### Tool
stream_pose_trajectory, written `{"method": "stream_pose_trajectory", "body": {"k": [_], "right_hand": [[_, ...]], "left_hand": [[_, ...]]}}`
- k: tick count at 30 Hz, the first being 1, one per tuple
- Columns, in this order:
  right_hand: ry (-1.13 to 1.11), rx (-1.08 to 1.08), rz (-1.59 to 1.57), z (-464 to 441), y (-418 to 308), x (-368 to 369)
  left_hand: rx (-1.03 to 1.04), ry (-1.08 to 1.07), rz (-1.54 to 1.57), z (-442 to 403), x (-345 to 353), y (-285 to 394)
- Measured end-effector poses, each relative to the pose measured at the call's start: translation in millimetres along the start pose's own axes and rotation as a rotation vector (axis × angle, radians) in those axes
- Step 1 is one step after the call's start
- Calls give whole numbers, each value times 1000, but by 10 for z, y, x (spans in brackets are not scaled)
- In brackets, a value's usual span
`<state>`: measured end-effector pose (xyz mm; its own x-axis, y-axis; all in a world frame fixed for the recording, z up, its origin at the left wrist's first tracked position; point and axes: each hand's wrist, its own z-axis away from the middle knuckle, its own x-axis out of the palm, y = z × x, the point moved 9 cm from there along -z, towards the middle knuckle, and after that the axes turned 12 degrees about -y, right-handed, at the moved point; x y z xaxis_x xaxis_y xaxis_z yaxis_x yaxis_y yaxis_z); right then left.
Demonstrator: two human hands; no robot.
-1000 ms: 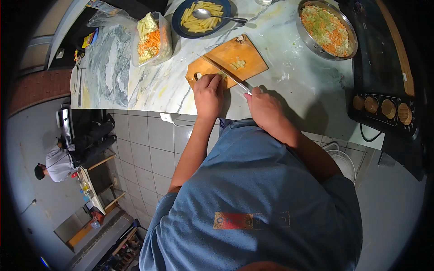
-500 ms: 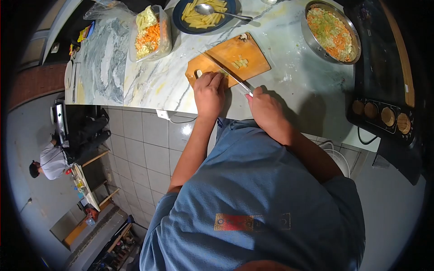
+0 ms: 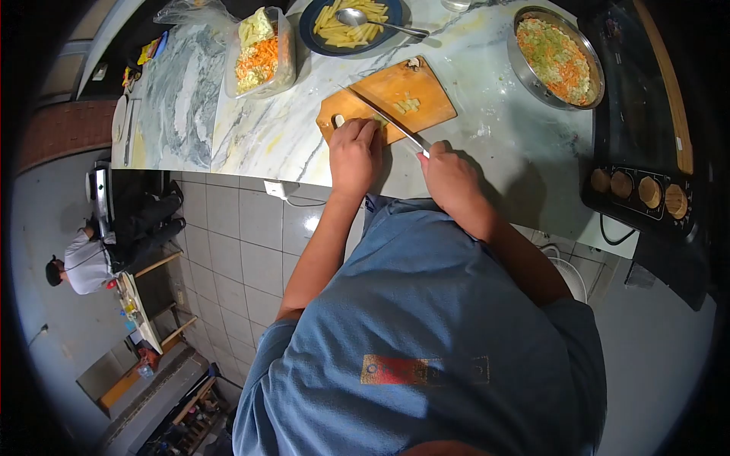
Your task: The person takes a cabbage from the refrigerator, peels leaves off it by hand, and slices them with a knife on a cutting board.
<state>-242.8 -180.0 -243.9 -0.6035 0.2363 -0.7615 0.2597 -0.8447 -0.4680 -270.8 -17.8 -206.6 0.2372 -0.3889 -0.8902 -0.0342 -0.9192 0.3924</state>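
Note:
My right hand (image 3: 452,181) is closed round the handle of a kitchen knife (image 3: 391,121). Its long blade slants across the wooden cutting board (image 3: 430,82), tip toward the far left. Just left of the blade, my left hand (image 3: 354,158) presses down on the board with its fingers bent together. A sliver of something pale yellow-green shows by those fingertips; the rest is hidden under them. On the other side of the blade lie several small pale cut pieces (image 3: 407,105). A small brownish scrap (image 3: 414,63) sits at the board's far corner.
Behind the board are a dark plate (image 3: 306,30) of pale yellow sticks with a spoon (image 3: 380,24), and a plastic tub (image 3: 285,72) of shredded vegetables. A steel pan (image 3: 525,74) of shredded mix stands right, near a black stove (image 3: 635,186). Another person (image 3: 87,262) sits far left.
The view has shifted slightly. Both hands stay at the board, with the knife in almost the same place beside the left fingers. The cut pieces look unchanged.

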Motion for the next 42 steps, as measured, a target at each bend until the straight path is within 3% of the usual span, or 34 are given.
{"method": "stream_pose_trajectory", "body": {"k": [15, 39, 42], "right_hand": [[19, 79, -37, 82, 226, -27], [200, 12, 70, 99, 212, -297], [212, 16, 91, 115, 236, -323]], "left_hand": [[73, 75, -24, 34, 36, 53], [22, -26, -50, -30, 115, 105], [-77, -130, -96, -79, 141, 78]]}}
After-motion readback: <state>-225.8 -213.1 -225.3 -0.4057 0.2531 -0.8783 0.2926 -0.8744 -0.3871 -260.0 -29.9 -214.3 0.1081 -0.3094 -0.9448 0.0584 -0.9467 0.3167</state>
